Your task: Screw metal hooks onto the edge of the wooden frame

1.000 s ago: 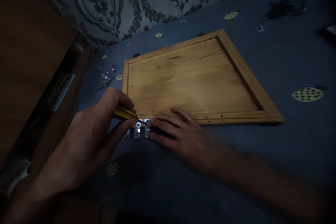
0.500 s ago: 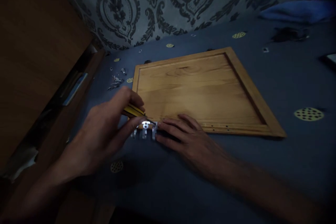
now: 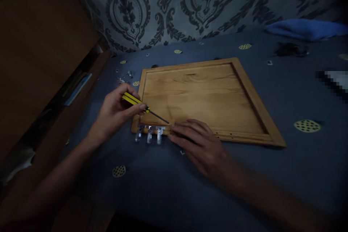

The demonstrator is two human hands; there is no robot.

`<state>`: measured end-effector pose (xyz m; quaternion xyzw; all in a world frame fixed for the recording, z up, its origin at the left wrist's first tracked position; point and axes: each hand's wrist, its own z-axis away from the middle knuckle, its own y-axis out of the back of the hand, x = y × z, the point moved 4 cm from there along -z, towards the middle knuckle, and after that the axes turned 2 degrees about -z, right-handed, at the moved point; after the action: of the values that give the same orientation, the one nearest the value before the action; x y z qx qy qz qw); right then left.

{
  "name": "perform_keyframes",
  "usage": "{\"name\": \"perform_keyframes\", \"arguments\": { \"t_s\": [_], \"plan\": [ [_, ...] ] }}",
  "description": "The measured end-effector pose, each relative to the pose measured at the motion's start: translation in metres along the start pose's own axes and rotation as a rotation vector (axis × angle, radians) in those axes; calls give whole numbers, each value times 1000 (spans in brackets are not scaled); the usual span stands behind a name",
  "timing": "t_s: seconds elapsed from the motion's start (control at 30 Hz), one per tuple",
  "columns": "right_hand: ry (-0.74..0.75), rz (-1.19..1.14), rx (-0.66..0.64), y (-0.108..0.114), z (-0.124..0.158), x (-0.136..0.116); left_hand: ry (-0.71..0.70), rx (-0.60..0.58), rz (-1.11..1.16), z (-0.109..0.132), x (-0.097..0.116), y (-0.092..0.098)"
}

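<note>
A wooden framed panel (image 3: 206,94) lies flat on a blue patterned bedsheet (image 3: 299,166). Three small metal hooks (image 3: 149,134) hang off its near left edge. My left hand (image 3: 116,110) is closed round a yellow and black screwdriver (image 3: 136,101), whose thin shaft points right and down toward the panel's near rail. My right hand (image 3: 198,145) rests with fingers stretched flat on the near rail, just right of the hooks, holding nothing that I can see.
Loose metal fittings (image 3: 123,78) lie by the panel's far left corner. A wooden cabinet (image 3: 40,65) stands at the left. Patterned wallpaper (image 3: 174,3) backs the bed. A blue cloth (image 3: 304,29) and a dark object (image 3: 289,49) lie far right.
My left hand has lifted the screwdriver away from the hooks, up and to the left. The hooks now show in full. The camera has tilted up a little.
</note>
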<state>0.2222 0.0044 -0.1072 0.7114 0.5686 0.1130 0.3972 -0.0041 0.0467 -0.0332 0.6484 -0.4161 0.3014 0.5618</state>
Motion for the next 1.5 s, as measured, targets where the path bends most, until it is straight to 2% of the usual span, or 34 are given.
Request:
{"name": "perform_keyframes", "arguments": {
  "t_s": [0.07, 0.2, 0.4, 0.6, 0.73, 0.77, 0.87, 0.9, 1.0, 1.1, 1.17, 1.27, 1.5],
  "plan": [
    [-5, -10, 41, 3, -1, 1, 34, -64, 54, -11, -17, -10],
    [-33, -28, 39, 5, 0, 3, -15, -119, -53, -33, -36, -29],
    [-31, -36, 41, 5, 1, 4, -179, -146, -338, -55, -42, -41],
    [-41, -38, 42, 5, 1, 6, -288, -144, -583, -47, -43, -43],
    [-10, -7, 67, 5, 1, 7, -303, -80, -643, -35, -36, -23],
    [-24, 1, 43, 3, 2, 8, -300, -48, -653, -32, -34, -13],
    [-9, 20, 84, 2, 4, 13, -268, 87, -671, -22, -38, 26],
    [0, 18, 123, 3, 6, 15, -248, 138, -672, -18, -43, 41],
    [-39, -10, 131, 3, 11, 24, -173, 286, -657, -6, -69, 82],
    [-108, -23, 97, 4, 16, 34, -95, 386, -641, 4, -105, 109],
    [-160, -19, 77, 3, 19, 40, -58, 407, -640, 8, -126, 118],
    [-193, -6, 76, 4, 18, 45, -50, 359, -660, 10, -145, 119],
    [-135, 44, 143, 12, 8, 47, -140, 109, -732, 10, -149, 97]
  ]
}}
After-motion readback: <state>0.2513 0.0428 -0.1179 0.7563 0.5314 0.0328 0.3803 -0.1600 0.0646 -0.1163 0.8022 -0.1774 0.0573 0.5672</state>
